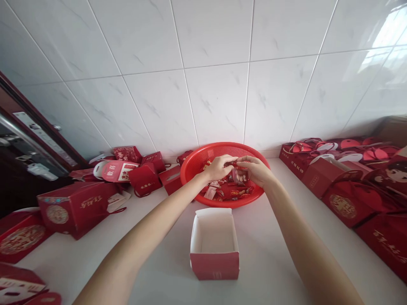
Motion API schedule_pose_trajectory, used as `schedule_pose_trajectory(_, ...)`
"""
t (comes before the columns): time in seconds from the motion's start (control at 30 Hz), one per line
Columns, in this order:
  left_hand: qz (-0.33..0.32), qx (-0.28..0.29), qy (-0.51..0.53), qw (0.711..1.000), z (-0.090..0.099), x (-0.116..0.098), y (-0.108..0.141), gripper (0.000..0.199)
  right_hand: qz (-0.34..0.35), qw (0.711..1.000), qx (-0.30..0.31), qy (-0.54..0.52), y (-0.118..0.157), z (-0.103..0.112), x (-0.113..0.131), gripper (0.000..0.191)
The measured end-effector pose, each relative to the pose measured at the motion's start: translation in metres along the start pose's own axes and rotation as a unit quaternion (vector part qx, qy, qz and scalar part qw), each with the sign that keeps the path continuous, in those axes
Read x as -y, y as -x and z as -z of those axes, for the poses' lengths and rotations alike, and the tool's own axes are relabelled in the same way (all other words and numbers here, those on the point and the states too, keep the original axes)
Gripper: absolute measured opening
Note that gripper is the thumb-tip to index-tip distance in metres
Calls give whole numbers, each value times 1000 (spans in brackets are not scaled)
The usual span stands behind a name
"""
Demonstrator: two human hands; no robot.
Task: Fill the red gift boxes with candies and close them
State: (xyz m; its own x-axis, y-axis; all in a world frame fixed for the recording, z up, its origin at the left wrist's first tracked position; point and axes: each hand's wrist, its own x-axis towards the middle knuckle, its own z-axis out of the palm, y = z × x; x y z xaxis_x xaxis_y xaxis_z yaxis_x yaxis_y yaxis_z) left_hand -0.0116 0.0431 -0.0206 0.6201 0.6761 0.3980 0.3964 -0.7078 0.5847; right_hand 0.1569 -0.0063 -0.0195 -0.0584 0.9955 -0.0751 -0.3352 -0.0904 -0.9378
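Note:
Both hands are over a red plastic basket [188, 178] with wrapped sweets [233, 193] in it. My left hand [218, 167] has its fingers bent, their tips meeting those of my right hand. Curved around a clear packet [239, 176] is my right hand [254, 170], its fingers closed near the thumb side. Whether the left fingers also touch the packet is too small to tell. Nearer to me, an open box [214, 266], red outside and white inside, stands upright with nothing in it.
Red gift boxes [76, 207] stand and lie on the left of the white table [260, 254]. Rows of red boxes [346, 203] with handles line the right side. A tiled wall [216, 101] rises behind the basket. A dark door frame [41, 127] is at the far left.

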Motion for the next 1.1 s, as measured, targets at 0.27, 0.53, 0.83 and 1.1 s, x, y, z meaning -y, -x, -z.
schedule_pose_trajectory(0.27, -1, 51, 18, 999, -4, -2, -3, 64, 29, 999, -34, -31, 1, -1, -2, 19)
schedule_pose_trajectory(0.53, 57, 57, 32, 996, -2, -9, -4, 67, 95, 989, -104, -35, 2, -1, 1, 21)
schedule_pose_trajectory(0.83, 93, 336, -42, 936, -27, -17, -30, 26, 123, 964, -194, -133, -3, 3, 6, 20)
schedule_pose_trajectory(1.1, 71, 304, -12, 950, -63, -9, -38, 7, 108, 968, -183, -134, -3, 1, 8, 20)
